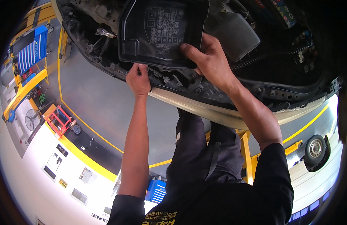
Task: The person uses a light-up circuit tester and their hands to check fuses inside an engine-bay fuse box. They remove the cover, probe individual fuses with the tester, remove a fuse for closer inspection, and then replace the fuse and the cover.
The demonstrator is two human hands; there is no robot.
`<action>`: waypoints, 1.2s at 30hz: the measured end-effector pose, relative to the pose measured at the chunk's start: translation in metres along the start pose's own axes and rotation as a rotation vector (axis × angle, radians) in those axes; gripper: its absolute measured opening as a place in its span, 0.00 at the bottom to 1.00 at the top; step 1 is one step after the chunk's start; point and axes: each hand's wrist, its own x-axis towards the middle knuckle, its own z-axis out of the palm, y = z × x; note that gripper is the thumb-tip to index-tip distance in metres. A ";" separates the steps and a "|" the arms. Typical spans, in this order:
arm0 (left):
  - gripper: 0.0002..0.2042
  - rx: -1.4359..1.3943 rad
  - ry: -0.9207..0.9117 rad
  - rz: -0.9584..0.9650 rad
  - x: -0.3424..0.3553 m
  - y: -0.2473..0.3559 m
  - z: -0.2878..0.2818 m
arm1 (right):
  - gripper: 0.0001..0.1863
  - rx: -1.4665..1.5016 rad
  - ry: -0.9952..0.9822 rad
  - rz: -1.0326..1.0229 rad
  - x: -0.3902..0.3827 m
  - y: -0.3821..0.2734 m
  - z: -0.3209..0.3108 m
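Observation:
A black plastic fuse box cover (164, 33), its inner side with a printed diagram toward me, is held over the front of a car's open engine bay. My right hand (211, 60) grips its lower right edge, thumb across the inner face. My left hand (138, 79) is closed, thumb and fingertips pinched together just under the cover's lower left edge. Whatever is between those fingers is hidden. Below the cover, metal brackets and clips (173, 80) show along the car's front frame.
A grey translucent reservoir (233, 35) and a battery (280, 13) sit in the bay, right of the cover. The pale front bumper (196, 108) runs before my legs. Behind stand blue tool cabinets (33, 48), a red frame (59, 122) and a white vehicle with a wheel (315, 148).

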 end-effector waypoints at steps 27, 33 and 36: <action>0.16 0.108 0.060 0.066 0.000 -0.002 -0.003 | 0.14 -0.041 -0.025 -0.026 0.000 0.001 0.002; 0.12 0.168 0.105 0.162 0.000 -0.010 0.010 | 0.15 -0.001 -0.001 0.024 -0.004 -0.002 -0.003; 0.10 0.390 0.161 0.361 -0.001 -0.054 0.015 | 0.18 -0.050 0.105 0.028 0.001 0.019 0.007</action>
